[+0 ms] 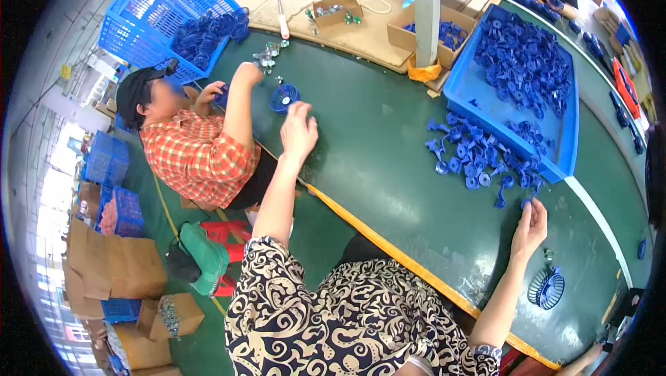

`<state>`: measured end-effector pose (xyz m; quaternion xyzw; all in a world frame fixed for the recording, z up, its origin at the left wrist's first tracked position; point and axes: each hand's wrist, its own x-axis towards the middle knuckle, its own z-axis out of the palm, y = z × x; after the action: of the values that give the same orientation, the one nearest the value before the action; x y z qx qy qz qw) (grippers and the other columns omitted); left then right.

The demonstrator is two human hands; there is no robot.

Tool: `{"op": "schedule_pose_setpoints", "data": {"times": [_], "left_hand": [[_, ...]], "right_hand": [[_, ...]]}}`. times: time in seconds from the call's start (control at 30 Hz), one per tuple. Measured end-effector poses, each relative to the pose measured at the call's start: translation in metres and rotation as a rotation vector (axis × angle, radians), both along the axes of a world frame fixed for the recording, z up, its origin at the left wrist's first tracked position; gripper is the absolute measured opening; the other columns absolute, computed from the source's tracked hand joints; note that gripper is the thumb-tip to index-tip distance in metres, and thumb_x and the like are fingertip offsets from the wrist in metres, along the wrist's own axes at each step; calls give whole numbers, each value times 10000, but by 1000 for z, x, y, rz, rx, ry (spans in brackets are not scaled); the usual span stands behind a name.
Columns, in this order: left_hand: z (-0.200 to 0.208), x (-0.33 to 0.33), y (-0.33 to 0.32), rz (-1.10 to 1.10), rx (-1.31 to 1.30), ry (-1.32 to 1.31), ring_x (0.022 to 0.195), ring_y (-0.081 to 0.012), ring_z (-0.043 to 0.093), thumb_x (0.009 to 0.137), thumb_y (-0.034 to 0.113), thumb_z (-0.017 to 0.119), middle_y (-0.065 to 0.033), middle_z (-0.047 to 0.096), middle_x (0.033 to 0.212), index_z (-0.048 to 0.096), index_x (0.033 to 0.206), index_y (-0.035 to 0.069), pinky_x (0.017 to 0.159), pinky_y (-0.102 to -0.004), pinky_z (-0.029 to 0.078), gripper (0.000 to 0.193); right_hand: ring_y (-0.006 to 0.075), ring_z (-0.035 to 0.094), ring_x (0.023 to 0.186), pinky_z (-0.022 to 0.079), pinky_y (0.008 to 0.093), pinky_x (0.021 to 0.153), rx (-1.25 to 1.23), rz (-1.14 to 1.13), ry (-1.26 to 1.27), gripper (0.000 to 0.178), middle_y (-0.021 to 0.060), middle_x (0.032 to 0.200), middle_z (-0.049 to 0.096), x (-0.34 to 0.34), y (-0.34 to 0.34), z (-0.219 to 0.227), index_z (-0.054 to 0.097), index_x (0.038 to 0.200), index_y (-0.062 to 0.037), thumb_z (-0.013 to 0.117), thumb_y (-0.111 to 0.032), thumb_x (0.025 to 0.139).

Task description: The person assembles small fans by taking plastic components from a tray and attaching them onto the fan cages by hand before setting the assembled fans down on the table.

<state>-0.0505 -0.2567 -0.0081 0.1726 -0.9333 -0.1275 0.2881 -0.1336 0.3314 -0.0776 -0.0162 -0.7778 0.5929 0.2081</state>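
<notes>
My left hand point(300, 130) reaches out over the green tabletop, fingers stretched and somewhat apart, with nothing seen in it. Just beyond its fingertips lies a round blue plastic fan grille point(284, 98) with a pale centre. On the right, the fingers of my right hand point(531, 229) are closed on a small blue plastic part point(526, 203), mostly covered by the fingertips. It is beside a loose pile of similar blue parts point(472, 161), each with a round disc and a curved arm. Nearer me, right of that forearm, sits another blue fan grille point(546, 288).
A blue tray point(454, 98) heaped with parts stands at the far right. A co-worker in a checked shirt point(201, 157) works at the left, beside small metal pieces point(269, 55) and a blue crate point(128, 26). A post point(429, 15) rises at the back. Yellow tape point(388, 248) runs along the table's near edge.
</notes>
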Motion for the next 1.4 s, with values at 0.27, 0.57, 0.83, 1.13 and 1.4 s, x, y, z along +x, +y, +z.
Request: {"op": "schedule_pose_setpoints", "data": {"times": [0.27, 0.57, 0.83, 1.13, 1.4], "left_hand": [[-4, 6, -18, 163, -24, -236, 1135, -455, 648, 909, 159, 670, -256, 605, 1331, 556, 1363, -26, 1000, -506, 522, 504], [45, 61, 199, -467, 736, -310, 752, -170, 651, 910, 180, 765, -202, 620, 1365, 397, 1549, -22, 689, -314, 537, 764], [56, 59, 203, -416, 545, -238, 738, -202, 646, 842, -60, 627, -155, 594, 1398, 619, 1363, 47, 713, -329, 553, 532], [35, 46, 186, -286, -32, -230, 897, -377, 643, 900, 95, 691, -157, 709, 933, 723, 1112, 18, 788, -478, 530, 228], [32, 55, 194, -373, 317, -285, 824, -322, 689, 881, 138, 753, -135, 752, 867, 784, 971, 36, 772, -424, 547, 140]], "right_hand": [[21, 570, 750, 431, 179, 635, 1, -21, -88, 249, -10, 957, 701, 4, 1, 5, 701, 1216, -11, 709, -154, 1013], [47, 615, 838, 488, 200, 736, 55, -48, -143, 250, -10, 977, 715, 2, -10, 31, 720, 1200, -10, 738, -147, 992], [21, 552, 720, 414, 187, 615, -50, -17, -134, 238, -38, 907, 709, 2, -8, 32, 731, 1180, -28, 751, -151, 978], [3, 488, 624, 326, 181, 532, -215, 21, -214, 166, -67, 778, 639, 12, 0, 48, 741, 1086, -35, 758, -152, 970], [83, 542, 662, 484, 243, 683, 238, -64, -283, 225, -29, 769, 610, 17, 8, 50, 756, 1043, -18, 811, -197, 918]]}}
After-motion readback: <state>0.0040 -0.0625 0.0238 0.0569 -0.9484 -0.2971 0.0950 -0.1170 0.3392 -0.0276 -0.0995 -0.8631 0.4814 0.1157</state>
